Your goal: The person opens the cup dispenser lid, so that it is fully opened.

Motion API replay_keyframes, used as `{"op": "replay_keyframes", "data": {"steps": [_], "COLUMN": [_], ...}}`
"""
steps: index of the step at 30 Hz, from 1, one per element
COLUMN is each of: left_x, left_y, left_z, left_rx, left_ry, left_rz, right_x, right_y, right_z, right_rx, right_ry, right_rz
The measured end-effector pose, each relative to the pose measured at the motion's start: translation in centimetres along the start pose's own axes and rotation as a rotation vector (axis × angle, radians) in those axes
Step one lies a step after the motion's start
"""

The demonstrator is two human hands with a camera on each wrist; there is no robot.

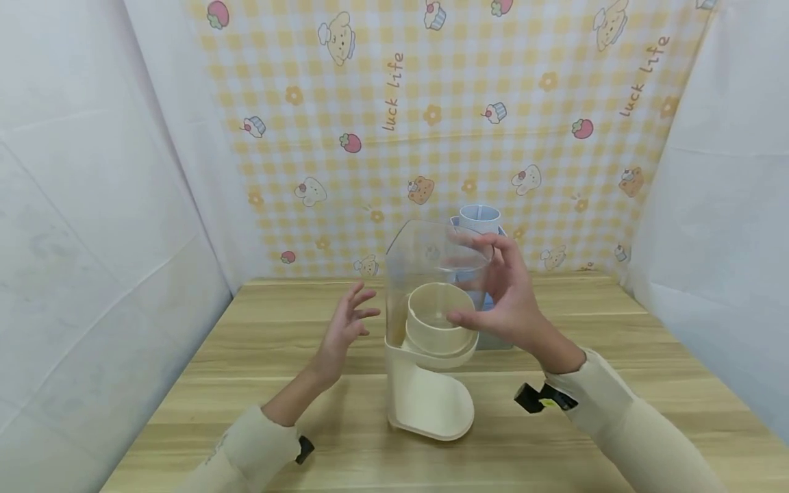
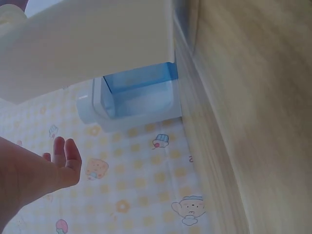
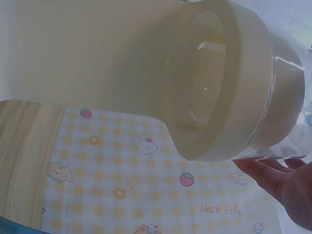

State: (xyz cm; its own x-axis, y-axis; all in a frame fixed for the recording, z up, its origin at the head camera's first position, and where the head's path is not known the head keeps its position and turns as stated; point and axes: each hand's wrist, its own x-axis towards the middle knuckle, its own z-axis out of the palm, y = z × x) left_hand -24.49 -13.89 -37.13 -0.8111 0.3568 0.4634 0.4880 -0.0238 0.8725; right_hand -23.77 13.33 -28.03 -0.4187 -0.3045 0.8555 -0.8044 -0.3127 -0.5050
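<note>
Our right hand [image 1: 508, 301] grips the clear dispenser [image 1: 431, 329], fingers curled around it; our left hand [image 1: 345, 329] hovers beside it, fingers spread.

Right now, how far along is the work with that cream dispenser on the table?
Done: the cream dispenser stands upright on the wooden table, its clear container seated on top. In hand: the right hand grips the container's side; the left hand hovers open, apart from it. Left: the container looks empty, and the blue dispenser behind stands untouched.
</note>
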Motion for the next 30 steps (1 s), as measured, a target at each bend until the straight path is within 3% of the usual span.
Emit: {"op": "replay_keyframes", "data": {"steps": [3, 10, 14, 20, 30], "left_x": [-0.4, -1.5, -2.3, -2.8, -2.9], "left_y": [0.1, 0.1, 0.1, -0.1, 0.3], "left_z": [0.6, 1.8, 2.5, 3.3, 4.4], "left_rx": [-0.016, 0.097, 0.151, 0.217, 0.187], "left_ry": [-0.048, -0.165, -0.221, -0.256, -0.279], "left_rz": [0.033, 0.182, 0.198, 0.218, 0.244], "right_x": [-0.6, -1.8, -2.3, -2.6, -2.7], "right_y": [-0.5, -1.5, -1.9, -2.0, -1.9], "right_z": [0.1, 0.2, 0.2, 0.0, -0.2], "right_rx": [0.024, 0.087, 0.071, 0.104, 0.146], "right_ry": [-0.018, -0.068, -0.099, -0.119, -0.178], "right_rz": [-0.005, -0.008, -0.028, -0.047, -0.054]}}
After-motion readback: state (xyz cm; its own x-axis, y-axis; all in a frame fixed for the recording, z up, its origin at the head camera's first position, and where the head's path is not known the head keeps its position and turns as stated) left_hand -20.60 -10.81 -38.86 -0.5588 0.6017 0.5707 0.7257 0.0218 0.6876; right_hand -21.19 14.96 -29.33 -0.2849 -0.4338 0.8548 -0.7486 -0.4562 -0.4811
